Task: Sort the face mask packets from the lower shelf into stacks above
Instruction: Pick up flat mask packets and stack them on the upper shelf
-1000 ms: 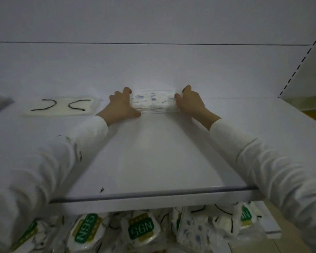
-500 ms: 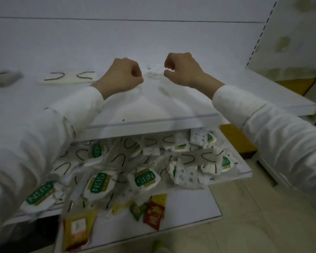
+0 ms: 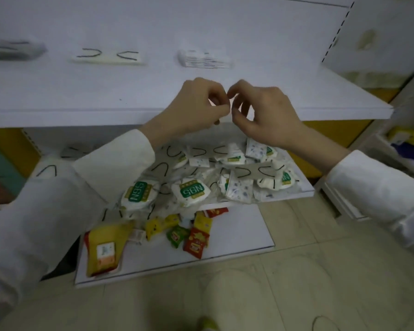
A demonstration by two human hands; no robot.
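Frankly, left hand (image 3: 196, 108) and right hand (image 3: 267, 113) curl, fingertips meeting; any pinched thing unclear.

The white upper shelf (image 3: 153, 91) carries three low stacks along its back, well apart: a blurred grey stack (image 3: 12, 50) at the left, a white stack with black ear loops (image 3: 108, 57) in the middle and a patterned stack (image 3: 204, 59) at the right. The lower shelf (image 3: 296, 193) holds a loose heap of mask packets (image 3: 237, 170), with an N95 packet (image 3: 193, 192) near its front. The bottom shelf (image 3: 239, 237) bears scattered snack packets (image 3: 196, 240) and a yellow pouch (image 3: 104, 249).
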